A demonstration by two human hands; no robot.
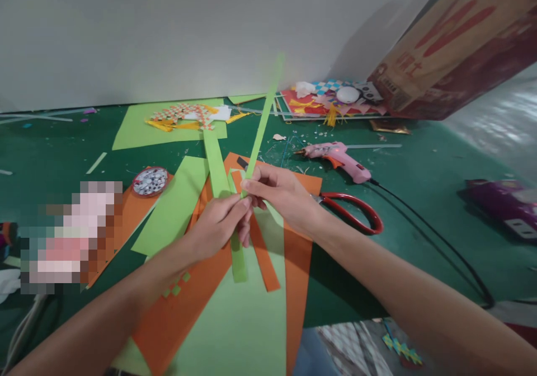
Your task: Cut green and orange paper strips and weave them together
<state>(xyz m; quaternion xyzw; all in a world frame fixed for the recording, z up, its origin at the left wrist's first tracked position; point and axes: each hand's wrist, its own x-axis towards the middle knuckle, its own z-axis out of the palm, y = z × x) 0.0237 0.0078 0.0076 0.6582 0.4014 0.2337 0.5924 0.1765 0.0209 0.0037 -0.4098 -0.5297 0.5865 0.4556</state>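
Note:
My left hand (216, 225) and my right hand (279, 194) meet above the middle of the green table, both pinched on green paper strips. A long green strip (265, 116) rises from my right fingers up and away towards the wall. Another green strip (239, 261) hangs down below my left fingers. An orange strip (264, 258) lies just under the hands. Beneath them lie overlapping orange sheets (297, 264) and light green sheets (241, 325), one with a small woven patch (176, 286).
Red-handled scissors (356, 211) lie right of my hands. A pink glue gun (338, 158) with a black cord lies behind them. A round tin of googly eyes (150, 181) sits left. Woven paper pieces (184, 116), craft scraps (335, 99) and a tilted cardboard box (461, 46) are at the back.

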